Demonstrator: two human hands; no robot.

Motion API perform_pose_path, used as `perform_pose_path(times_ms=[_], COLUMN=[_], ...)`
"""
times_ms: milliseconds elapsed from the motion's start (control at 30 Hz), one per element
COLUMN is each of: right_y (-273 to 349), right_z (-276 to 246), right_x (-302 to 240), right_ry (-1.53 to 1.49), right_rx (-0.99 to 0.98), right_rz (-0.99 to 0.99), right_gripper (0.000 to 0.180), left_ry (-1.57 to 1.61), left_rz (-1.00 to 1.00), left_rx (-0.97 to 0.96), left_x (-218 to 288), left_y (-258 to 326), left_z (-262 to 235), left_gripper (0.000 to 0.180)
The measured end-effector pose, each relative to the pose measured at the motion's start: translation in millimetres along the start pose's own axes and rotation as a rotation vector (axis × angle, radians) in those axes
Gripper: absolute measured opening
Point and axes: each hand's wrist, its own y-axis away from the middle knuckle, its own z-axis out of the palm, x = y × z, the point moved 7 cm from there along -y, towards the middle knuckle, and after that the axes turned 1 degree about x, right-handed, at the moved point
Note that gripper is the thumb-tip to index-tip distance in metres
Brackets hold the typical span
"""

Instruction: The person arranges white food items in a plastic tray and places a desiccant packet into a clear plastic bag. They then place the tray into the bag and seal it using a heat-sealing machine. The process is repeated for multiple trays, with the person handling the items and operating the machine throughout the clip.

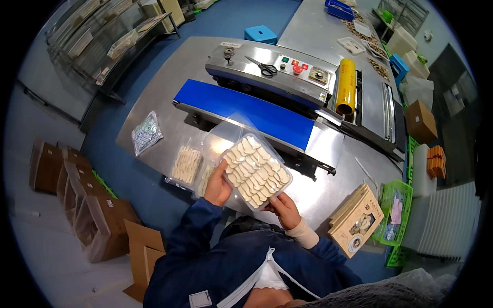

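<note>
Between my two hands is a clear plastic tray [288, 186], tilted above the near edge of the steel table. Neat overlapping rows of pale, thin slices [255, 169] fill it. My left hand [219, 188] grips its left side, thumb on the rim, and my right hand [285, 209] holds the lower right corner. Clear plastic [222, 132] shows behind the tray; whether it is a lid or film I cannot tell. To the left, another filled pack [186, 164] lies on the table, with one more partly hidden behind my left hand.
A blue conveyor belt [241, 110] runs beyond the tray, beside a machine with buttons, scissors [264, 68] and a yellow film roll [346, 87]. Left lies a bag of small sachets [147, 134]. Right are flat printed boxes [358, 220] and a green basket [405, 205]. Cartons [110, 218] stand lower left.
</note>
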Motion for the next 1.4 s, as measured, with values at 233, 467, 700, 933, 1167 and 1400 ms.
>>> perform_pose_path(times_ms=[233, 467, 700, 933, 1167, 1400], right_y=[-5.1, 4.8, 1.8, 4.6, 29.3, 88.7], right_z=[0.9, -9.9, -47.9, -22.2, -24.5, -33.5], right_x=[-3.5, -3.6, -8.1, 7.9, -15.5, -36.7], right_ry=[-0.079, -0.01, -0.043, -0.063, -0.005, 0.247], right_rx=[0.149, 0.214, 0.49, 0.411, 0.446, 0.591], right_rz=[-0.095, -0.126, -0.293, -0.207, -0.286, -0.145], right_gripper=[0.035, 0.035, 0.03, 0.022, 0.032, 0.019], left_ry=[-0.07, 0.032, -0.065, -0.014, -0.182, -0.067], left_rz=[-0.013, 0.075, 0.152, 0.033, -0.039, -0.841], left_rx=[-0.128, -0.071, -0.084, -0.192, -0.348, -0.516], left_x=[-25.7, -10.4, -51.6, -42.4, -52.4, -45.6], left_y=[15.7, -8.6, 3.6, -5.7, 28.2, -20.3], left_z=[26.6, 15.7, 42.4, 37.8, 64.7, -21.9], left_gripper=[0.049, 0.043, 0.046, 0.055, 0.052, 0.06])
